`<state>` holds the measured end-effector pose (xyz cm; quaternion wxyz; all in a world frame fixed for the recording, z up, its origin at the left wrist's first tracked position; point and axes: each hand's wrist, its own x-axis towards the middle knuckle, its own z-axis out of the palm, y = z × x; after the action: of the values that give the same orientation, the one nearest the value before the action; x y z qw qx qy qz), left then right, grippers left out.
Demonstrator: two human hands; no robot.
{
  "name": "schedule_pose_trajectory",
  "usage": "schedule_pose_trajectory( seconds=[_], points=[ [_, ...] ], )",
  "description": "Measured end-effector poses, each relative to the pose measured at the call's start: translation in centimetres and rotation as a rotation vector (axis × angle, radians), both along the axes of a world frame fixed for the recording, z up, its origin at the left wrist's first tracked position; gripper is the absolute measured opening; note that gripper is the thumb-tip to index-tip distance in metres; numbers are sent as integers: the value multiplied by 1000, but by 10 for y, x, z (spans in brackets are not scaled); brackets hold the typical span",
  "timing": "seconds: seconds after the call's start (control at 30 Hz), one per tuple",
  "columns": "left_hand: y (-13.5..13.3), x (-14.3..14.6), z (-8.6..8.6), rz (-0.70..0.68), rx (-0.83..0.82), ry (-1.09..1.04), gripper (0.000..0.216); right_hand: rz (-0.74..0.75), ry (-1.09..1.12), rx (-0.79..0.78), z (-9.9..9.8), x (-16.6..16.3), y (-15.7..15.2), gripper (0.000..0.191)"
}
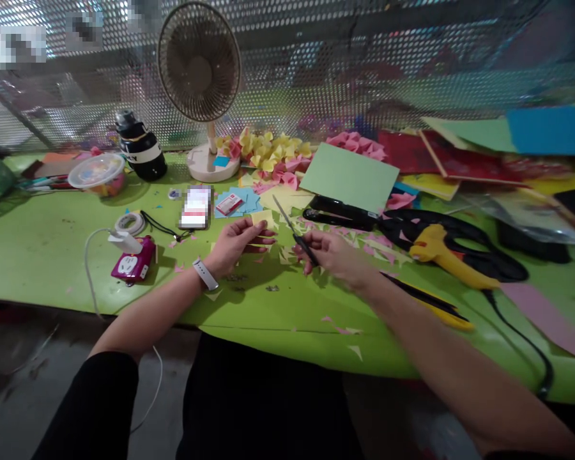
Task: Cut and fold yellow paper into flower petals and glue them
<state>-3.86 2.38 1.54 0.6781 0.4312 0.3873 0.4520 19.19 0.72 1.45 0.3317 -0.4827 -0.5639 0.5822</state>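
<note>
My left hand (237, 244) pinches a small folded piece of yellow paper (262, 219) just above the green table (43, 249). My right hand (333, 253) is closed round the black handles of a pair of scissors (293, 231), whose blades point up and left toward the yellow paper. Small yellow and pink paper scraps (364, 246) lie scattered around both hands. A white watch band sits on my left wrist.
A desk fan (200, 76) stands at the back, with folded pink and yellow paper flowers (268, 153) beside it. A yellow glue gun (441, 252), black stapler (340, 212), green card (349, 177), phone (196, 206), tape roll (130, 223), power strip (133, 262) and black bottle (141, 147) surround the work area.
</note>
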Motion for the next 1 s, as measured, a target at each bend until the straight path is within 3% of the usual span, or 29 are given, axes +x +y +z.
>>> schedule_pose_trajectory(
  seconds=[0.17, 0.4, 1.0],
  points=[
    [-1, 0, 0, 25, 32, -42, 32, 93, -115, -63, 4, -9, -8, 44],
    [-5, 4, 0, -2, 33, -37, 37, 152, -79, -51, 1, -8, -8, 46],
    [-8, 7, 0, 24, 21, -73, 40, 82, -100, -18, 1, -11, -12, 50]
  ],
)
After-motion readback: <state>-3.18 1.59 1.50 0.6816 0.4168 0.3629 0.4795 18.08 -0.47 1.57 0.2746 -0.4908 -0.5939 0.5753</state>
